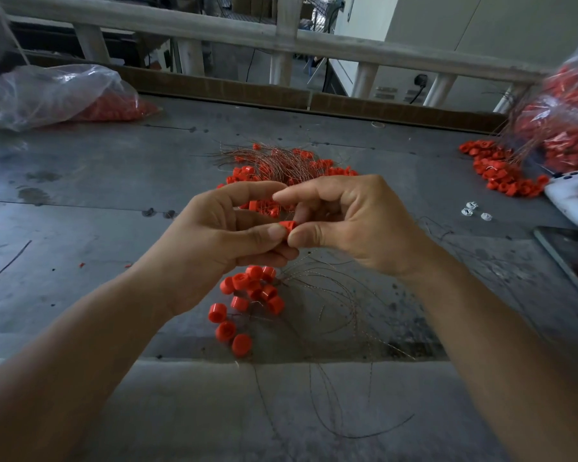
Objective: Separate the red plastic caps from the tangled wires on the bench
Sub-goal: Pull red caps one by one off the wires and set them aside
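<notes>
A red plastic cap (288,225) is pinched between the thumbs and fingers of my left hand (227,228) and my right hand (351,221), held above the grey bench (80,195). Below my hands hangs a bunch of several red caps (251,291) on thin wires (334,295) that fan out to the right; whether my left hand holds the bunch is hidden. Behind my hands lies a tangled pile of caps and wires (281,165).
A clear bag of red caps (54,95) lies at the back left. At the right are another bag of caps with wires (568,128), loose caps (501,171), a white device (574,195), small white pieces (471,208) and a dark phone (571,251). A railing (281,38) borders the bench.
</notes>
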The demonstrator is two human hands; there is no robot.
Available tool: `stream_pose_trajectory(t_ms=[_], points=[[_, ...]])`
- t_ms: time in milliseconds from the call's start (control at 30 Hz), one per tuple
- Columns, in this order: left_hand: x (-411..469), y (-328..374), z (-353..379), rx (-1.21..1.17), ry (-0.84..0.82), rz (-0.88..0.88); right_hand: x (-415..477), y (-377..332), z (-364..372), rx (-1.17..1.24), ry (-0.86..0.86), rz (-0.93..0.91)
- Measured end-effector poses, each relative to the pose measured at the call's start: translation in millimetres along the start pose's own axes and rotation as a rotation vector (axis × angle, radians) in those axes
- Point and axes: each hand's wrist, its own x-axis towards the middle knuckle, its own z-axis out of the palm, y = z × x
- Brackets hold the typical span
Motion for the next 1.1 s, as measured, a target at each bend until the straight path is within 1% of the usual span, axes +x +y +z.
stream_pose_trajectory(t_ms=[167, 267, 333, 400, 467, 533, 667, 800, 933, 1033, 1100], points=[[-1.0, -1.8, 0.3, -0.031, -0.052, -0.029, -1.2, -1.8, -5.5, -0.053, -0.151, 0.028], [-0.6, -3.7, 1.7, -0.047, -0.058, -0.032, -0.7, -1.3, -3.3, -0.108, -0.178, 0.026], [-1.5, -2.7, 2.5, -0.050, -0.065, -0.012, -0.4, 0.6, -1.5, -0.142, -0.157, -0.007], [-2.3, -1.7, 4.8, 0.021, -0.064, 0.040, -0.1, 2.5, 0.3, -0.190, -0.123, -0.036], [-2.9, -2.1, 7.7, 0.152, -0.007, 0.106, -0.3, 4.1, 3.2, -0.226, -0.106, -0.056], [-3.4, -3.1, 9.7, 0.194, 0.035, 0.140, -0.1, 4.8, 6.0, -0.280, -0.086, -0.080], [-4.4, -3.5, 9.0, 0.198, 0.036, 0.174, -1.0, 0.4, 10.9, -0.329, -0.043, -0.136], [-5.6, -2.8, 8.7, 0.147, 0.021, 0.179, -1.8, -4.0, 15.9, -0.320, 0.007, -0.141], [-6.0, 0.0, 10.2, 0.099, 0.039, 0.174, -1.5, -3.4, 15.2, -0.262, 0.007, -0.096], [-5.0, 0.7, 11.5, 0.063, 0.037, 0.127, -0.5, -2.9, 11.1, -0.218, -0.035, -0.034], [-4.7, 2.0, 10.7, 0.015, 0.025, 0.092, 0.0, -3.5, 9.7, -0.146, -0.024, -0.003]])
